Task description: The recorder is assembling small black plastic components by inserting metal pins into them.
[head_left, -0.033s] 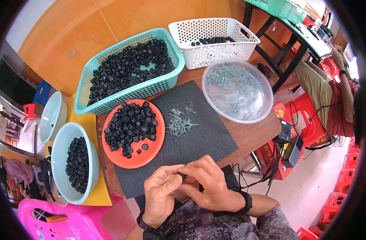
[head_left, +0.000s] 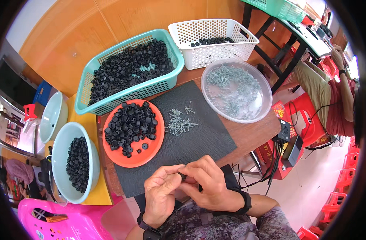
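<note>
We sat in what looked like a small assembly workshop: a teal basket (head_left: 131, 97) heaped with black plastic parts (head_left: 127, 74), a tub (head_left: 253, 110) of metal fasteners (head_left: 230, 78), another worktable (head_left: 319, 46).

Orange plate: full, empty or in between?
In between: black parts heap across much of the orange plate, leaving bare surface along its near side.

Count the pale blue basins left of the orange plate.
2: the nearer basin, holding black parts, and the farther basin, just beyond it. Any stacked underneath would be hidden.
</note>
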Tool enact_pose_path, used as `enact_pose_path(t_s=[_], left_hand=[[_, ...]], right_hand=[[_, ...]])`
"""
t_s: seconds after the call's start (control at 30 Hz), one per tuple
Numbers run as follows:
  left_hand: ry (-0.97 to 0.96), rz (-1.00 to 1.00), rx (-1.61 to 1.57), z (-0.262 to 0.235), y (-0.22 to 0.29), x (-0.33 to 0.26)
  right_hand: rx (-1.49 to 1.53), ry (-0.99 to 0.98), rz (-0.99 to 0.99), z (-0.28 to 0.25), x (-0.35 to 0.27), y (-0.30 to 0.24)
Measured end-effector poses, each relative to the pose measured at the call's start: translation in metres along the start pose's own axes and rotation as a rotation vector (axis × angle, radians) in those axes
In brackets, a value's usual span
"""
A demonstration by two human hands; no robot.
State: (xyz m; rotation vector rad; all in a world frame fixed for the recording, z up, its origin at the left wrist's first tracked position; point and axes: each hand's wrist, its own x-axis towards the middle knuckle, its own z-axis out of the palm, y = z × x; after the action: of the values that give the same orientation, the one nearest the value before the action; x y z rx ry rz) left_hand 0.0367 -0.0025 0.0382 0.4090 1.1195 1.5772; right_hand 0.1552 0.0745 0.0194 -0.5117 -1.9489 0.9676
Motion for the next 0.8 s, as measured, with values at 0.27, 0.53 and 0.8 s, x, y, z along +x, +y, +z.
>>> enact_pose_path(t_s=[0.27,0.53,0.8], left_hand=[[-0.045,0.016,0.036,0.009,-0.009,-0.027],[-0.034,0.059,0.23,-0.009,-0.015,-0.043],[0.184,0.214,0.239,-0.051,-0.002,-0.039]], right_hand=[[0.003,0.081,-0.121,-0.011,-0.017,-0.008],[-0.065,0.035,0.211,-0.053,-0.001,0.013],[-0.228,0.095,0.236,-0.104,0.129,0.067]])
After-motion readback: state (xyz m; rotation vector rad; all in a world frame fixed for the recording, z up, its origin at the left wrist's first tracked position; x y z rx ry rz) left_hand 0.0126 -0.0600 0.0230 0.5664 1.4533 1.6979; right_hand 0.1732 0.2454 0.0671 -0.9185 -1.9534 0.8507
